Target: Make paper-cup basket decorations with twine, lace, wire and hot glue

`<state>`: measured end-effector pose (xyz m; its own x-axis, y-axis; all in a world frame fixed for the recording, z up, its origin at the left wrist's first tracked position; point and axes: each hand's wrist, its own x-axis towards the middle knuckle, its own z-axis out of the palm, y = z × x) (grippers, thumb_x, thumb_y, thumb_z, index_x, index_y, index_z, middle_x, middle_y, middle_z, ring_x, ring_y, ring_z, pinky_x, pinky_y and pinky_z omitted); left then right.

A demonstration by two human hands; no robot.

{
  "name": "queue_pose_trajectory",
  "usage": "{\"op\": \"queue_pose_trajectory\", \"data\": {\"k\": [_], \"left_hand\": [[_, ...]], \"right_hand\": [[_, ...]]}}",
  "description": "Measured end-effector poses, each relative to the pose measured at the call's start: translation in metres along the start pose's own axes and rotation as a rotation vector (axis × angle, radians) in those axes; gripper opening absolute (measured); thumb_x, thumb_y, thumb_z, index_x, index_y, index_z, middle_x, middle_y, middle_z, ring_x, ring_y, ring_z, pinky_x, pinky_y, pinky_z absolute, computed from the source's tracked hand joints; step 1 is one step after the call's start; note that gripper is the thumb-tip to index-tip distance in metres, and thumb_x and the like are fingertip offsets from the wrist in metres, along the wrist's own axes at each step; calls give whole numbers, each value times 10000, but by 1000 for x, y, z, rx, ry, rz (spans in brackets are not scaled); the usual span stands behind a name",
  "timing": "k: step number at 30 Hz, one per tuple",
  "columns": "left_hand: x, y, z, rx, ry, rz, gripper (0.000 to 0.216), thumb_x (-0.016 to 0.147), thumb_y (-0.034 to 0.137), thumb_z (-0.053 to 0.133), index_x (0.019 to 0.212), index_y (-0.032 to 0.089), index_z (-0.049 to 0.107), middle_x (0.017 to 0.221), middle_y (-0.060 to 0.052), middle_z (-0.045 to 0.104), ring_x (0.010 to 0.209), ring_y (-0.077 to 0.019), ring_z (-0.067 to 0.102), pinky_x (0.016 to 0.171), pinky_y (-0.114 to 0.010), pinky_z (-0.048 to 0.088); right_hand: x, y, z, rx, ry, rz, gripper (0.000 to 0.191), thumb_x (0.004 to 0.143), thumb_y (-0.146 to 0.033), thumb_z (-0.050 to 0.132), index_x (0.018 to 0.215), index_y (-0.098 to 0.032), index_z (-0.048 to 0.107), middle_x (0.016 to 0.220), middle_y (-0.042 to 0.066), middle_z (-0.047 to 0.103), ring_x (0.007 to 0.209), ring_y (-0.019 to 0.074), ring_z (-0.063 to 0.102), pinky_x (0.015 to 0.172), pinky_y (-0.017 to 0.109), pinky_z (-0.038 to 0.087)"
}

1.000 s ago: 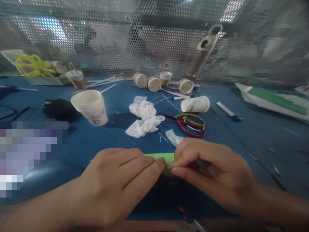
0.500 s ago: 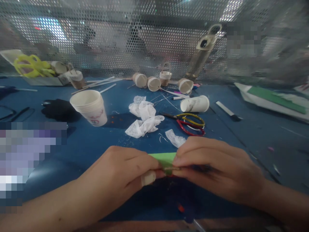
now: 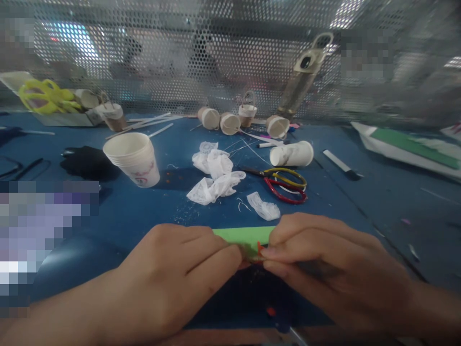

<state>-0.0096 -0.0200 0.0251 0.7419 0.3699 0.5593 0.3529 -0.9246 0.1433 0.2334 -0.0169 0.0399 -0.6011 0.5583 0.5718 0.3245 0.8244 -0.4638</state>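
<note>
My left hand (image 3: 187, 269) is closed on a bright green strip of paper or felt (image 3: 243, 234), which spans the gap between both hands near the table's front. My right hand (image 3: 324, 259) grips the strip's right end, with thumb and forefinger pinched beside a small orange piece (image 3: 259, 248) at its lower edge. What else lies under the fingertips is hidden. Just beyond the hands lie a scrap of white lace (image 3: 263, 206) and scissors (image 3: 284, 185) with one red and one yellow handle.
Crumpled white lace (image 3: 216, 173) lies mid-table, between stacked paper cups (image 3: 131, 156) and a cup on its side (image 3: 291, 154). Small lace-trimmed cups (image 3: 230, 124) line the back by a perforated metal screen (image 3: 173, 62). At left stands a box with yellow-handled scissors (image 3: 46, 96).
My hands have drawn slightly apart, baring more of the green strip. The right fingertips now show an orange piece at its edge. The left thumb has turned out of sight.
</note>
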Motion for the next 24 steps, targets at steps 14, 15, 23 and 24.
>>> {"op": "queue_pose_trajectory", "data": {"k": [14,15,23,24], "left_hand": [[-10,-1,-6,219,13,95,382,1035,372,426,1224,97,612,973,-117,800,827,-246,752,622,-335,567],[-10,-1,-7,241,7,110,369,1038,342,409,1213,93,617,969,-113,802,830,-244,752,616,-341,568],[-10,1,-8,340,14,185,377,1000,397,522,1160,94,678,1004,-88,808,807,-239,748,507,-349,543],[-10,1,-7,346,19,189,370,1006,377,506,1161,89,681,1010,-92,806,814,-240,748,510,-347,542]], "right_hand": [[-3,4,7,128,36,150,62,870,-143,720,927,-134,700,813,23,715,605,80,631,503,178,504],[-3,4,7,125,22,141,42,875,-130,713,915,-139,705,796,16,718,629,87,647,532,181,516],[-6,1,7,126,25,154,70,863,-75,710,846,-142,702,757,-2,722,663,75,666,615,154,514],[-6,1,8,117,23,150,66,866,-76,709,847,-139,703,758,2,721,669,74,666,624,152,512]]}}
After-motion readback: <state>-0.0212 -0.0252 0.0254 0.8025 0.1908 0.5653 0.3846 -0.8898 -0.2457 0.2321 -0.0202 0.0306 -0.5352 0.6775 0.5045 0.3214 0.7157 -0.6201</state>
